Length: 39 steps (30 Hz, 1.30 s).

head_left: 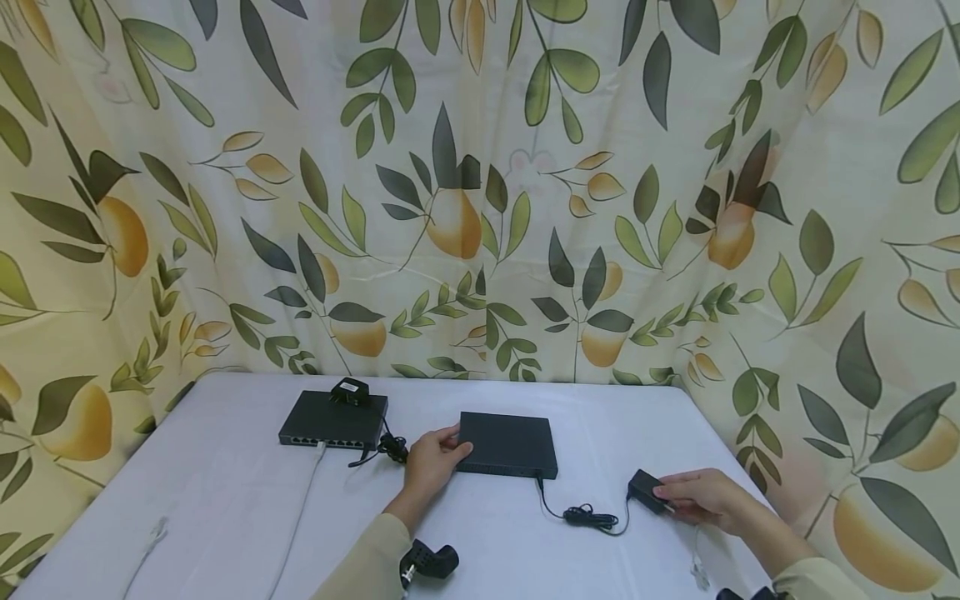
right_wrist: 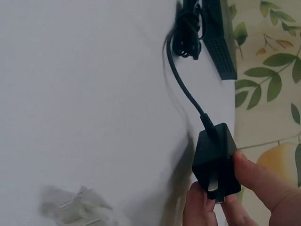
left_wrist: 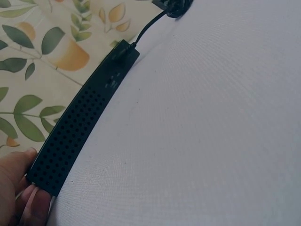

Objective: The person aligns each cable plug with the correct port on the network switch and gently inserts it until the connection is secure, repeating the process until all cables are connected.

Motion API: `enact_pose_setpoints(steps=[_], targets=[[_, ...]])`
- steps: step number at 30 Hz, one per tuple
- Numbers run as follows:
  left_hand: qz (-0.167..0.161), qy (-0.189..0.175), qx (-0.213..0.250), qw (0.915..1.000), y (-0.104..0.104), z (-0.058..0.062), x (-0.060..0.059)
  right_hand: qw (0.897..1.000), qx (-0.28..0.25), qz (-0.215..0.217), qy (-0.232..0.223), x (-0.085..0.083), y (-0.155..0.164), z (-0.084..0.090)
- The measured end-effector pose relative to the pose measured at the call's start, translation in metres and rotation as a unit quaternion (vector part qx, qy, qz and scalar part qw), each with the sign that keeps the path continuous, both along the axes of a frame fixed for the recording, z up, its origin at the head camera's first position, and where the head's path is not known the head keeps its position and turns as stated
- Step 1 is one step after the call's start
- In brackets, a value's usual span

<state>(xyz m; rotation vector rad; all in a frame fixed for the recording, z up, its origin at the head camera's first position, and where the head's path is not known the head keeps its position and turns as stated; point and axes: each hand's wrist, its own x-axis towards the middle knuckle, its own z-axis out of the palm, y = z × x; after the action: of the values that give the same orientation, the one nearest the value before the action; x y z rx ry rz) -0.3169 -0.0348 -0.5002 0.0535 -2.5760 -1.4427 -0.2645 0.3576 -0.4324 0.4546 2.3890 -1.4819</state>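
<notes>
My left hand [head_left: 433,467] pinches the left end of a flat black network switch [head_left: 506,444], thumb over the top and fingers underneath. In the left wrist view, its long side has rows of small vent holes. A thin black cord plugs into its near side and runs through a tied bundle [head_left: 591,517] to a power adapter [head_left: 647,490]. The right hand [head_left: 701,497] holds this adapter between thumb and fingers. Metal prongs [right_wrist: 214,182] stick out of the adapter toward the right wrist camera.
A second black switch [head_left: 318,423] with a row of ports stands at the left, another adapter [head_left: 350,392] on top and a white cable [head_left: 303,508] plugged in. Another white cable end [head_left: 159,529] lies at the far left, and a clear plug [head_left: 699,573] near the right hand.
</notes>
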Motion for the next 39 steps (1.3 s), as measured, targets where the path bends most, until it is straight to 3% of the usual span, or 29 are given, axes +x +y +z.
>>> enact_pose_setpoints(steps=[10,20,27,39], targets=[[0.003,0.0,-0.002,1.0,0.001,0.0,0.001,0.995,-0.097,0.024,0.025,-0.013,-0.024,0.025],[0.001,0.002,0.001,1.0,0.0,-0.001,0.001,0.991,-0.131,0.018,0.028,-0.031,-0.075,0.042],[0.005,0.001,0.002,1.0,0.001,-0.002,0.0,0.991,-0.127,0.018,0.035,-0.05,-0.109,0.042],[0.003,0.002,0.002,1.0,0.001,-0.004,-0.002,0.99,-0.136,-0.002,0.044,-0.072,-0.145,0.026]])
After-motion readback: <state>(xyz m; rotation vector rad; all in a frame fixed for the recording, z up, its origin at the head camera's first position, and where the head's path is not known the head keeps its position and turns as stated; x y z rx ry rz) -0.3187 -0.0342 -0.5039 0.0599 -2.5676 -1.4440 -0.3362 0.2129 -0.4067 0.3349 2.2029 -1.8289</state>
